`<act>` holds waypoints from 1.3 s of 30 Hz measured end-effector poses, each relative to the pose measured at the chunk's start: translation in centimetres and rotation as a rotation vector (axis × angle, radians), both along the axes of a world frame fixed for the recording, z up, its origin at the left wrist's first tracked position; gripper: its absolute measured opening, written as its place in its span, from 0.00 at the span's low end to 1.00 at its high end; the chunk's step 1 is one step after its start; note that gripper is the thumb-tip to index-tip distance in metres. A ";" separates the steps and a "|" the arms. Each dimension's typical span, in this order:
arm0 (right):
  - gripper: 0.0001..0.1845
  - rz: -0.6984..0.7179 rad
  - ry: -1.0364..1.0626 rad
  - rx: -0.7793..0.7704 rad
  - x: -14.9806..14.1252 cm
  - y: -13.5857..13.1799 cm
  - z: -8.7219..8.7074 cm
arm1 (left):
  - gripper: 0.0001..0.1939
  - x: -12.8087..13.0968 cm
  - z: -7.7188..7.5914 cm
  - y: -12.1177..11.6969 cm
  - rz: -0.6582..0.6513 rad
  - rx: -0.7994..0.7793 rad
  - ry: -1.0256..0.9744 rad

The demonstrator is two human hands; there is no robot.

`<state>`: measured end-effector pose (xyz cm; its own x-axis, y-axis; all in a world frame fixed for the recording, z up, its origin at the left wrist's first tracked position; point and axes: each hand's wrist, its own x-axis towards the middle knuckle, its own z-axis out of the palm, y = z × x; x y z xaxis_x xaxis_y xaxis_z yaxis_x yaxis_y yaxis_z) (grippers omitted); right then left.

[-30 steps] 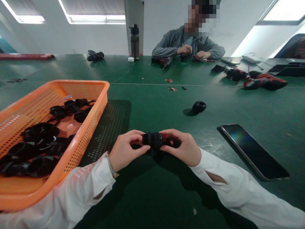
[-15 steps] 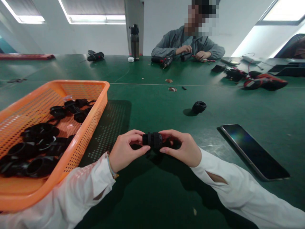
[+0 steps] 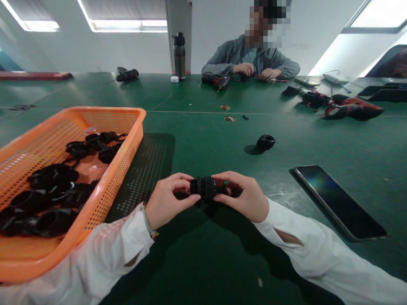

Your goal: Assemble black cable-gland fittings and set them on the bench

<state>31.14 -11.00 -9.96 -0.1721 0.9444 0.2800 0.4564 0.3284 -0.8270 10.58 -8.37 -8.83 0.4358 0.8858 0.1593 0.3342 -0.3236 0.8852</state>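
Between my two hands is a black ribbed cylindrical connector [image 3: 205,187], lying sideways just over the green tabletop [image 3: 203,254]. The thumb and fingers of my left hand [image 3: 170,197] pinch its narrower left end. Around the wider ribbed right end, my right hand [image 3: 243,195] has its thumb and fingertips closed. The inner fingers of the right hand are partly in shadow. A similar short black ring-like part [image 3: 266,142] rests on the table beyond my right hand, its open end showing.
An orange perforated basket [image 3: 127,165] with several black parts stands at the left. A smartphone [image 3: 340,201] lies at the right. Across the table sits a person in a grey jacket [image 3: 222,57], near a power drill [image 3: 216,81], a bottle [image 3: 179,57] and red-and-black items [image 3: 356,109].
My right hand's fingers have shifted slightly on the connector's ribbed end; my left hand stays in place. Across the table, the person's hands have moved a little.
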 end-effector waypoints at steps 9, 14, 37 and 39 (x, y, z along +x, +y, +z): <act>0.17 -0.007 0.020 0.029 -0.2 -0.1 0.0 | 0.04 0.0 0.0 0.0 -0.003 0.006 -0.006; 0.16 -0.005 -0.003 0.028 -0.2 -0.1 0.2 | 0.04 -0.1 0.0 0.0 -0.011 0.001 0.007; 0.16 -0.003 -0.024 -0.013 -0.1 -0.1 0.4 | 0.03 0.0 0.1 -0.1 -0.010 -0.002 0.022; 0.16 -0.003 -0.027 -0.025 -0.1 -0.1 0.4 | 0.03 0.0 0.1 0.0 -0.008 -0.004 0.022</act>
